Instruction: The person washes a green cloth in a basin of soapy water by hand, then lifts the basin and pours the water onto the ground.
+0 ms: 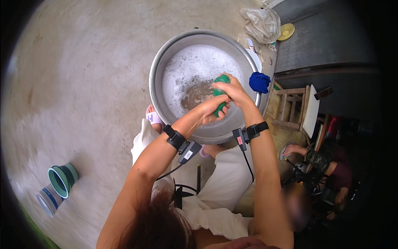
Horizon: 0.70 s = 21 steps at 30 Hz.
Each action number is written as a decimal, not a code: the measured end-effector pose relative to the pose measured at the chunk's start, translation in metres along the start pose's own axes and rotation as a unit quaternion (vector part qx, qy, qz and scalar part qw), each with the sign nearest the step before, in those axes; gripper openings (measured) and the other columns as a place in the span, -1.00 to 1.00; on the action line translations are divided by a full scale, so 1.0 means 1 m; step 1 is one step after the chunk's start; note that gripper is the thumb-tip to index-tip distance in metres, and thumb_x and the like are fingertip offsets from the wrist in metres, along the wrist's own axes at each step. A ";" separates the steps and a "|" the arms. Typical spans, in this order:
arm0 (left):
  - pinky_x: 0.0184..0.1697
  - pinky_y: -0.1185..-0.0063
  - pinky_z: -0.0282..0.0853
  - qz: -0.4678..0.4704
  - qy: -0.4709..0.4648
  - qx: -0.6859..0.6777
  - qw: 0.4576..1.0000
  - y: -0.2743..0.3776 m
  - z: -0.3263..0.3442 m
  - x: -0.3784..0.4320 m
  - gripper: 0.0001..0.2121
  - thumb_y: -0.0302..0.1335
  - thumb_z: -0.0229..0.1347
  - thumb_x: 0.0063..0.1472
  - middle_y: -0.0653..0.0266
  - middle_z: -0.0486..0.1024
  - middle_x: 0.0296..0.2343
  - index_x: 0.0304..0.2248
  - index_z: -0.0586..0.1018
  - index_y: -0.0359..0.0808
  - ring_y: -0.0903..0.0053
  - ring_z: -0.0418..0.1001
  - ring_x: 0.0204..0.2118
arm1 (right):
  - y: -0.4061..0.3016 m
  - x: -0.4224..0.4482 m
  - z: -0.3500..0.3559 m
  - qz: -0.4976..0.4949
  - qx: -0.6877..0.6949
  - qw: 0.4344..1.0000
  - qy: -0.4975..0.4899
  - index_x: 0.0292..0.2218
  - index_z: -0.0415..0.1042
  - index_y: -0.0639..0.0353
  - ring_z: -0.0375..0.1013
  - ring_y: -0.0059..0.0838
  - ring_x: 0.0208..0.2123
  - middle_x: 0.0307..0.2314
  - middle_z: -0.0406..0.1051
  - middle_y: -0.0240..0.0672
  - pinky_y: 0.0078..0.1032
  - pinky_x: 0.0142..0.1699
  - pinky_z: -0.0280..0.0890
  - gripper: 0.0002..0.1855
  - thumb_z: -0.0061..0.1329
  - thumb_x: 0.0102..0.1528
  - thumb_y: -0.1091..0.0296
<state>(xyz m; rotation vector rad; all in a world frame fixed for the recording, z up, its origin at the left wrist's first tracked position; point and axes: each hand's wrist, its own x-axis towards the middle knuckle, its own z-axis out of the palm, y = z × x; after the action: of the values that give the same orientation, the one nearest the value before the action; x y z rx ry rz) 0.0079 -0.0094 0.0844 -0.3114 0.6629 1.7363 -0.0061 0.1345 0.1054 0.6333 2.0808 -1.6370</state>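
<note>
A green wet cloth (222, 79) is bunched and squeezed between both fists above a large round metal basin (159, 62). My left hand (215, 108) grips its lower part, with a green end showing below the fingers. My right hand (232, 88) is closed around the upper part, close against the left. White soapy foam (199, 59) covers much of the water, and a brownish patch of water (197, 95) shows through beneath the hands. Over the basin's right rim hangs a blue cloth (260, 82).
Right of the basin are a wooden stool (292, 107) lying tipped over, a plastic bag (262, 25) and a yellow basket-like item (286, 31). A person (335, 174) sits at lower right. A green bucket (63, 179) and a grey-blue tub (49, 200) are at lower left.
</note>
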 end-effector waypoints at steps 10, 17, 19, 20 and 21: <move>-0.69 0.67 0.20 0.155 0.139 0.332 0.920 -0.023 -0.018 0.017 -0.78 -0.30 0.11 0.09 0.37 0.38 -0.68 -0.52 0.44 -0.28 0.69 0.29 -0.71 | 0.028 0.014 0.022 -0.038 -0.249 0.962 0.106 -0.14 0.42 0.14 0.49 -0.15 -0.26 -0.30 0.49 -0.09 -0.33 -0.13 0.34 -0.47 0.18 -0.19 0.24; -0.60 0.82 0.23 0.005 -0.042 0.063 0.997 0.003 0.002 -0.009 -0.62 -0.12 0.05 0.25 0.46 0.37 -0.53 -0.24 0.46 -0.34 0.80 0.32 -0.55 | 0.017 -0.020 -0.012 -0.041 0.196 0.977 -0.066 0.27 -0.09 0.09 0.27 -0.22 0.07 0.10 0.18 -0.14 -0.37 0.12 0.23 -0.20 -0.25 0.21 -0.24; -0.57 0.83 0.23 -0.042 -0.094 -0.041 0.994 0.009 0.013 -0.019 -0.57 -0.09 0.05 0.24 0.45 0.37 -0.50 -0.18 0.47 -0.36 0.81 0.31 -0.52 | 0.027 -0.016 -0.019 -0.041 0.329 0.933 -0.141 0.30 -0.15 -0.08 0.11 -0.01 0.18 0.22 -0.04 -0.10 -0.16 0.19 0.15 -0.21 -0.46 0.22 -0.35; -0.46 0.79 0.37 -0.071 -0.174 -0.086 0.978 0.008 0.001 -0.012 -0.51 -0.09 0.02 0.27 0.32 0.44 -0.40 -0.08 0.43 -0.42 0.73 0.41 -0.42 | 0.036 -0.016 -0.017 -0.044 0.378 0.914 -0.138 0.30 -0.14 -0.11 0.08 0.04 0.20 0.23 -0.08 -0.09 -0.09 0.19 0.13 -0.21 -0.46 0.22 -0.35; -0.41 0.76 0.40 -0.065 -0.180 -0.100 0.976 0.009 0.004 -0.013 -0.51 -0.10 0.01 0.27 0.27 0.45 -0.36 -0.07 0.41 -0.43 0.69 0.44 -0.39 | 0.039 -0.016 -0.013 -0.050 0.427 0.893 -0.134 0.30 -0.13 -0.14 0.05 0.10 0.21 0.25 -0.13 -0.09 -0.02 0.20 0.11 -0.22 -0.47 0.21 -0.36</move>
<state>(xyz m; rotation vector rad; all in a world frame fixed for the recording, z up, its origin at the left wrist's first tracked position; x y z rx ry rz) 0.0035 -0.0193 0.0969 -0.1661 0.2013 1.6775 0.0291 0.1534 0.0863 0.5034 1.1438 -2.5295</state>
